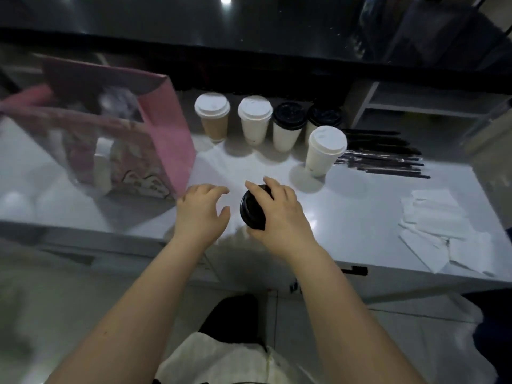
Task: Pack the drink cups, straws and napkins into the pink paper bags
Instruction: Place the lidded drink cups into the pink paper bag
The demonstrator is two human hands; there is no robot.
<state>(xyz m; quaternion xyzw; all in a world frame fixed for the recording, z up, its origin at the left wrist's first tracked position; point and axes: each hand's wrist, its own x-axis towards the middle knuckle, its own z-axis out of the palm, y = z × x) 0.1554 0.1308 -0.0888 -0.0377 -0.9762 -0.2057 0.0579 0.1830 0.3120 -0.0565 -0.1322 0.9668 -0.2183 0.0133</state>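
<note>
While a black-lidded cup [250,212] is being held near the front edge of the bench [360,217], it is being clamped from above by the right grip [279,214]. The fingers are being curled over the lid's rim, apparently so that the drink is being kept upright and its sides left free for lowering; whether its base is resting on the bench cannot be told. The left grip [201,212] is being held apart and empty, fingers loosely spread, just beside the near corner of the pink bag [171,139], probably for steadying it. One white cup [104,164] is already showing behind the bag's clear window. Further cups [255,120], straws [388,159] and napkins [437,225] are lying to the right, not yet packed.
</note>
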